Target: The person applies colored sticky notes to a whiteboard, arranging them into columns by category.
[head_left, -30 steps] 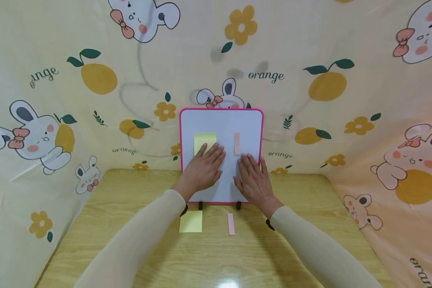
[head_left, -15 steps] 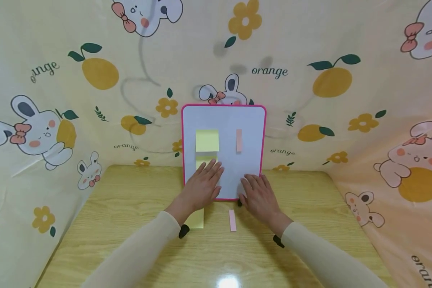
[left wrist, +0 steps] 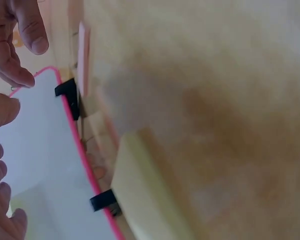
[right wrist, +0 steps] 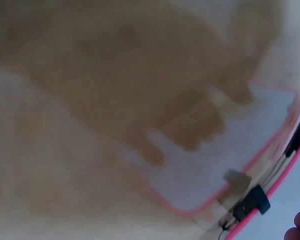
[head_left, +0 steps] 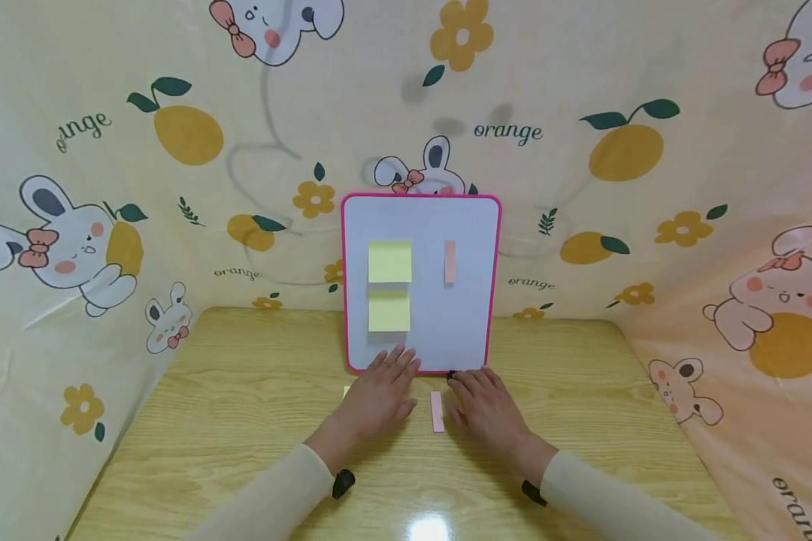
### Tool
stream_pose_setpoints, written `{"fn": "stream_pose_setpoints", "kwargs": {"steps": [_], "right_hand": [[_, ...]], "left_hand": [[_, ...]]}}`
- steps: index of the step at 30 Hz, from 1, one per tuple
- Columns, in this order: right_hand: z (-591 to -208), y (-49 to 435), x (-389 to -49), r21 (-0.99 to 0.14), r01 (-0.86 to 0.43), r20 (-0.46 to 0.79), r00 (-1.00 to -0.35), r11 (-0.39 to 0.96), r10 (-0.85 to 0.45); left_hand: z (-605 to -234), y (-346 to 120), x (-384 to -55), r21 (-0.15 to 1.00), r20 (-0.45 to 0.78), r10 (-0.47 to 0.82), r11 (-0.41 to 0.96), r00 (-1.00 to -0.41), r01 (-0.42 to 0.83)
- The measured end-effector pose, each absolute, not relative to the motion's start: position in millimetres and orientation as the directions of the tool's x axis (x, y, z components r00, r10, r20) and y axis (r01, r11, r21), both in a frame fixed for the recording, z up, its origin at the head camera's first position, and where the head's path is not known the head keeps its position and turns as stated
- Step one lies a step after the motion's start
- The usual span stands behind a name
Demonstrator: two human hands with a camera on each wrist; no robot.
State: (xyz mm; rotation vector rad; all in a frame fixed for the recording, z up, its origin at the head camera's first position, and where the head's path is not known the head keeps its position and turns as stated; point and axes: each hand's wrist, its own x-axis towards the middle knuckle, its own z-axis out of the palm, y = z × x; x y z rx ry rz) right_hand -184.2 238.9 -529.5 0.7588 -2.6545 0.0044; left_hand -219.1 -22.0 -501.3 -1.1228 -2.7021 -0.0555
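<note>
A pink-edged whiteboard (head_left: 426, 330) stands upright at the back of the table. Stuck to its left half, one above the other, are two yellow sticky notes (head_left: 389, 261); a narrow pink sticky strip (head_left: 449, 261) is on its right half. My left hand (head_left: 375, 398), fingers outstretched, is in front of the board's lower edge and covers most of a yellow sticky-note pad (left wrist: 145, 185) lying on the table. My right hand (head_left: 492, 413) hovers or rests by the board's lower right, fingers loosely extended, beside a pink sticky-strip pad (head_left: 436, 412). Neither hand holds anything.
Black clips (left wrist: 104, 200) hold the board's lower edge. The wood-patterned table (head_left: 243, 391) is enclosed by a cream cloth (head_left: 352, 98) printed with rabbits and oranges. Dark bands (head_left: 343, 483) sit at both wrists.
Both hands have slid down off the board toward the table. This uncovers both yellow notes; the left hand now hides most of the yellow pad. The view shifted slightly.
</note>
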Motion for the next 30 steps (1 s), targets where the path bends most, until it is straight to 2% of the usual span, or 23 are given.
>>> {"fn": "stream_pose_setpoints", "kwargs": {"steps": [7,15,25,30], "right_hand": [[-535.9,235.6,-170.7,0.049,-0.555,0.297,-0.786,0.83,-0.543],[-539.7,234.0,-165.0,0.066,-0.595,0.217,-0.775,0.801,-0.593],[-542.9,234.3,-163.3,0.04,-0.616,0.123,-0.779,0.787,-0.615],[-545.5,235.0,-162.5,0.036,-0.628,0.113,-0.771,0.778,-0.627]], "left_hand": [[-518.0,-24.6,-199.7,0.077,0.135,0.698,0.7,-0.703,0.71],[-531.6,-27.0,-192.8,0.188,0.027,0.706,0.691,-0.707,0.698],[-534.5,-22.0,-195.8,0.21,-0.038,0.727,0.677,-0.686,0.706],[-538.0,-17.4,-199.0,0.197,-0.062,0.745,0.662,-0.665,0.723]]}}
